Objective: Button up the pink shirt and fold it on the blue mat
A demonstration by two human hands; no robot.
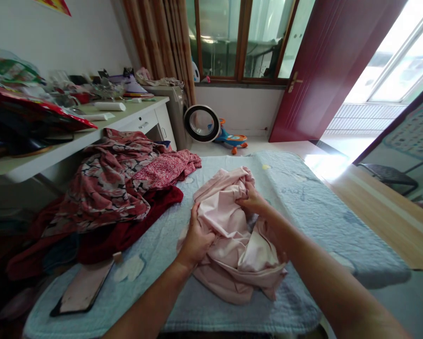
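A crumpled pale pink garment (pixel 225 216) lies bunched on the light blue quilted cover (pixel 296 202) in front of me; its exact kind is hidden by the folds. My left hand (pixel 197 238) grips its left side, thumb pressed over the fabric. On the upper right, my right hand (pixel 251 199) pinches a gathered edge of the same cloth. Left of it is a heap of clothes, with a pink floral garment (pixel 108 183) on top and a dark red one (pixel 137 226) beneath.
A phone-like flat item (pixel 86 287) rests at the cover's near left. Along the left wall stands a cluttered desk (pixel 133 113). Behind it, a washing machine (pixel 178 106) has its round door (pixel 202 123) open. A blue-orange ride-on toy (pixel 232 139) is near the red door (pixel 324 61).
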